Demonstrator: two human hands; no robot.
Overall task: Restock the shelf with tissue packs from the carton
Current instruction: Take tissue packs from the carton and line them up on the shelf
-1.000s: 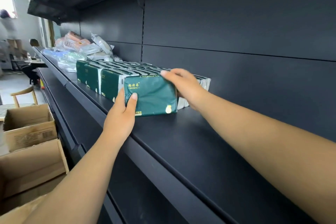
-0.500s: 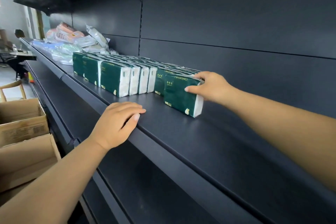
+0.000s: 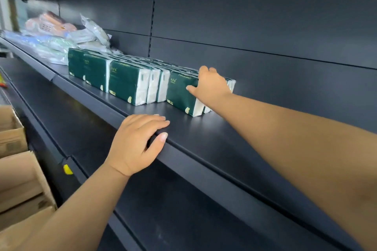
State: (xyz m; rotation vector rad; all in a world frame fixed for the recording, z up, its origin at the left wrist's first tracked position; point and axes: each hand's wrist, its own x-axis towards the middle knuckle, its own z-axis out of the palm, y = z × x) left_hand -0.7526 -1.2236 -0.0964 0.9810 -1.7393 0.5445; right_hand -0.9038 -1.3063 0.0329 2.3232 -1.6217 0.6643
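Dark green tissue packs with white ends stand in a row on the dark shelf. My right hand grips the green pack at the right end of the row, thumb on its front face and fingers over its top; that pack stands on the shelf against its neighbours. At the shelf's front edge my left hand holds the lip, fingers on top and thumb against the front. An open brown carton sits low at the left; its inside is out of view.
Bagged goods in clear and pale wrappers are piled at the far left of the same shelf. A lower shelf juts out beneath, with a yellow tag on its edge. Bare shelf stretches right of the row.
My right hand has carried the pack from the shelf's front back to the right end of the row. My left hand let go of it and dropped onto the shelf edge.
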